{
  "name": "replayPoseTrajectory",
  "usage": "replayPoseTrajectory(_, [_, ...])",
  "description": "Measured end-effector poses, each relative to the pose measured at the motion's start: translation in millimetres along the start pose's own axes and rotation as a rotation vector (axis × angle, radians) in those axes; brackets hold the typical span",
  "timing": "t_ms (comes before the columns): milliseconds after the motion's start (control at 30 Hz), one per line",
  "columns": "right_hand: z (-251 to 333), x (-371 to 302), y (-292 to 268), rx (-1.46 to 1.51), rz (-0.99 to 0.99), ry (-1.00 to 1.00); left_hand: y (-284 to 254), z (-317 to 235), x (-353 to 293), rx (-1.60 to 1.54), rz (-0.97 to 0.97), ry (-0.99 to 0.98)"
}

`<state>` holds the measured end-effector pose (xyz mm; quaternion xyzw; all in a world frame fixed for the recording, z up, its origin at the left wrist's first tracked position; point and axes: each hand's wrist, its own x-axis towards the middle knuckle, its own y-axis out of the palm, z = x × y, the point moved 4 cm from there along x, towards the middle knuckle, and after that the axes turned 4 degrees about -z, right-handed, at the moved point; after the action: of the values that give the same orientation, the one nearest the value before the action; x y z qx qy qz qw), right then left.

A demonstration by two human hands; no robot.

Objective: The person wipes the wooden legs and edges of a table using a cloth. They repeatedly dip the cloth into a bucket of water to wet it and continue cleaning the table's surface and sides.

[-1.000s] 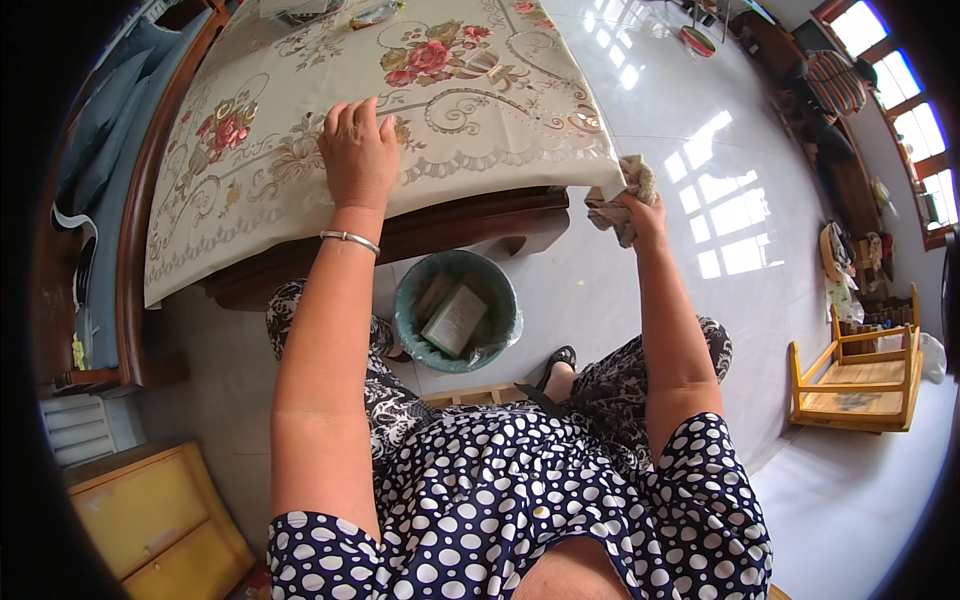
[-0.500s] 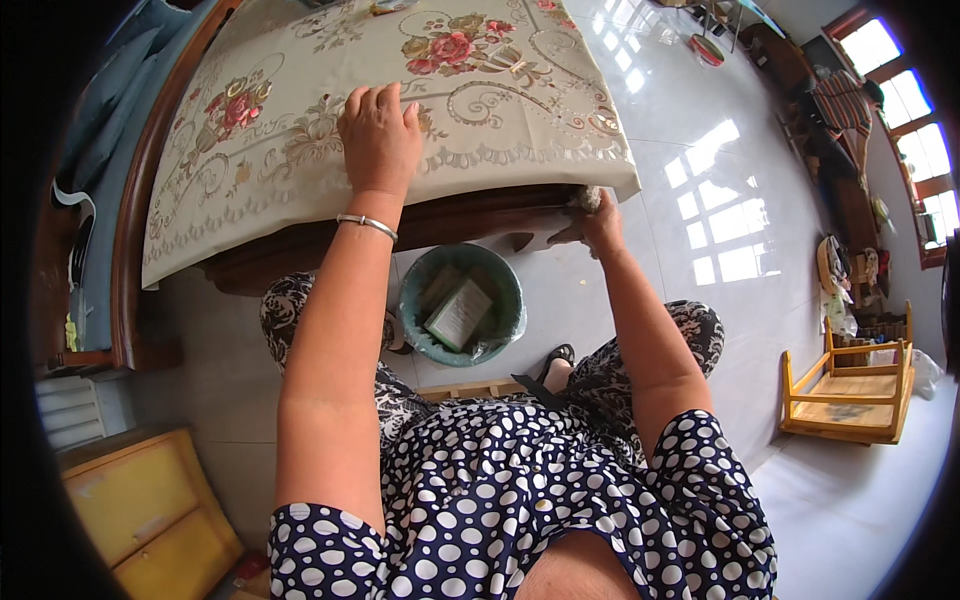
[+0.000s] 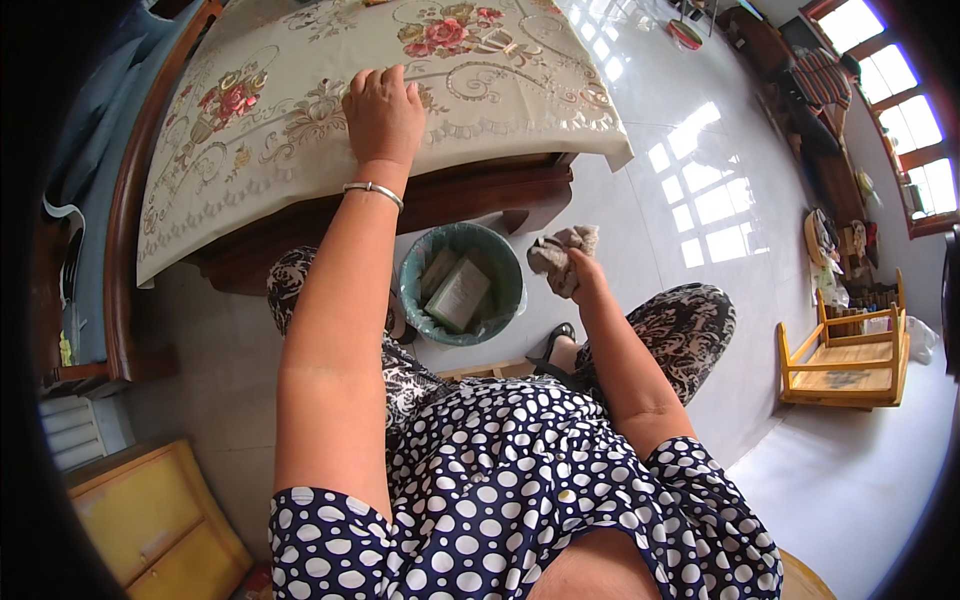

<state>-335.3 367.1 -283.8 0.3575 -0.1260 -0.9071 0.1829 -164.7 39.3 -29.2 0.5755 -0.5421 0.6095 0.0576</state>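
My left hand (image 3: pixel 384 118) lies on the cream tablecloth (image 3: pixel 300 190), palm down, a silver bangle at its wrist. Its fingers are slightly bent over the flowered surface and hold nothing that I can see. My right hand (image 3: pixel 590 278) is closed round a crumpled grey rag (image 3: pixel 562 258), in the air to the right of a green bin (image 3: pixel 410 300). The cloth's front edge hangs over the dark wooden table (image 3: pixel 480 198), apart from the rag.
The lined bin, with a pale green box (image 3: pixel 460 293) inside, stands between my knees. At the left are a blue-cushioned wooden seat (image 3: pixel 122 210) and a yellow cabinet (image 3: pixel 160 515). A small wooden chair (image 3: pixel 845 375) is on the shiny tiles at the right.
My right hand has come away from the table's front right corner, toward me and down, with the rag in it. The left hand stays on the tablecloth.
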Motion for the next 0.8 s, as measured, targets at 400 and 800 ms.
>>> replayPoseTrajectory(400, [-92.2,-25.8,206.9,0.156,0.227,0.351,4.8,1.5,0.2,-0.026,-0.029,0.11])
replayPoseTrajectory(800, [-13.5,7.4,157.1,0.51,0.363,0.339,2.7,5.8,5.2,0.023,0.076,0.227])
